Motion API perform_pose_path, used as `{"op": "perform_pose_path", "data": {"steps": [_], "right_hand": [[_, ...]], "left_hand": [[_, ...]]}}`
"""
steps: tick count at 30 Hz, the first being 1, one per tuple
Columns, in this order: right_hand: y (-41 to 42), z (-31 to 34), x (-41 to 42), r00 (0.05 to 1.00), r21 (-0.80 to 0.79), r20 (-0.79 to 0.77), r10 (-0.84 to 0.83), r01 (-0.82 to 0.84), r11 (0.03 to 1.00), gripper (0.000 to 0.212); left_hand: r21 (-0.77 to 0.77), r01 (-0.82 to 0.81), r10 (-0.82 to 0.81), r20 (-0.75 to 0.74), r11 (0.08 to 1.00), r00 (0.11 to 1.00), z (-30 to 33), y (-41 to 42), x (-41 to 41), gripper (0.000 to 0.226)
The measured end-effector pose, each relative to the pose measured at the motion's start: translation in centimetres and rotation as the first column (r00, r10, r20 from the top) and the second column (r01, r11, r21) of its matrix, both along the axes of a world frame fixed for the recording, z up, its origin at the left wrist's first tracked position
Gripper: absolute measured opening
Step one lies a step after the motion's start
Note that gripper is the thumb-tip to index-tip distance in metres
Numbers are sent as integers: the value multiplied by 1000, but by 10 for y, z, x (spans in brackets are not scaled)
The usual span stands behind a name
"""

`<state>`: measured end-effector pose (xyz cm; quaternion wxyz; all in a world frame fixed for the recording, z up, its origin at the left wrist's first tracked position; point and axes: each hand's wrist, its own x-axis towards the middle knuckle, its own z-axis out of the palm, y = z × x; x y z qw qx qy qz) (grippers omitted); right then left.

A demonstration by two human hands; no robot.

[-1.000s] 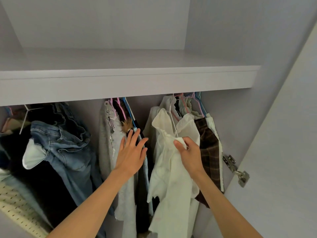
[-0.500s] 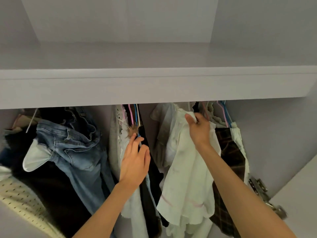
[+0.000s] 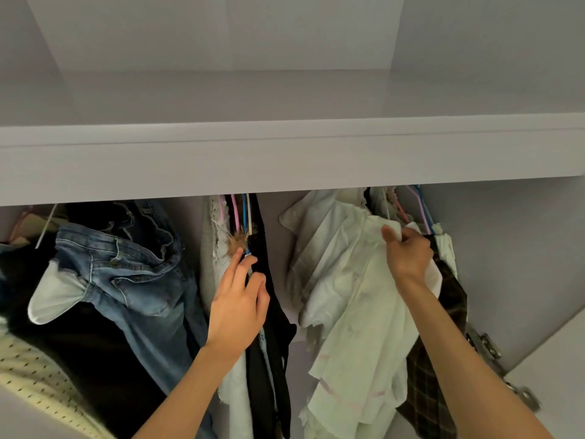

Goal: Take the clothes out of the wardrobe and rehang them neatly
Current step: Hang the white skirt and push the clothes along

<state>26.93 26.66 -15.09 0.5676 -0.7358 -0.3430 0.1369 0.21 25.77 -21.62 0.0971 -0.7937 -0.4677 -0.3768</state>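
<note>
- My right hand [image 3: 408,253] is now gripping the white blouse [image 3: 348,296] lower down than 0.5 s ago, fingers curled into its shoulder fabric under the hangers [image 3: 421,210].
- My left hand [image 3: 239,307] is still resting open, fingers fairly straight, against the dark garment [image 3: 269,343] in the middle bunch.
- Jeans [image 3: 133,280] are hanging left; the plaid skirt [image 3: 443,343] is sitting behind the blouse.
- The white shelf [image 3: 285,160] is hiding the rail.

Pale wardrobe shelf [image 3: 285,160], clothes hanging beneath on coloured hangers [image 3: 240,213]
</note>
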Motion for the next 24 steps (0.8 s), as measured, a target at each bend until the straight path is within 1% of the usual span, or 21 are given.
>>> {"op": "perform_pose_path", "data": {"steps": [3,5,8,10,11,13,15,16,18,21,24], "right_hand": [[1,0,4,999,-14,-27,-31,31,999,33],[1,1,2,1000,-37,-7,-10,10,999,35],[-6,3,-4,993,-95,112,50,-39,995,31],[-19,2,-16,970,-97,223,100,-80,992,28],[-26,-1,-24,945,-93,303,127,-103,990,34],[-42,-7,-42,856,-110,491,161,-122,986,47],[-54,-16,-57,749,-132,631,204,-156,979,50],[-59,-21,-64,708,-144,668,228,-178,974,49],[-72,-32,-77,663,-178,690,290,-232,956,45],[-89,-41,-99,594,-247,682,427,-362,899,54],[-92,-36,-127,477,-271,696,537,-518,812,56]], "left_hand": [[-2,3,-3,-3,1000,1000,-2,1,-2,28],[-13,2,-2,-8,1000,1000,-3,2,-4,29],[-31,13,-14,-18,999,1000,-2,2,-8,30],[-59,29,-30,-23,998,999,-3,0,-11,33],[-80,40,-42,-21,996,999,-5,-2,-13,36],[-124,57,-60,-23,991,998,-8,-7,-16,40],[-152,65,-74,-53,986,996,-10,-14,-19,42],[-162,71,-83,-70,984,994,-12,-18,-20,43],[-171,85,-102,-94,982,990,-13,-28,-24,46],[-189,77,-100,-115,979,988,-16,-47,-35,51],[-221,-13,-19,-142,975,990,-20,-74,-57,53]]}}
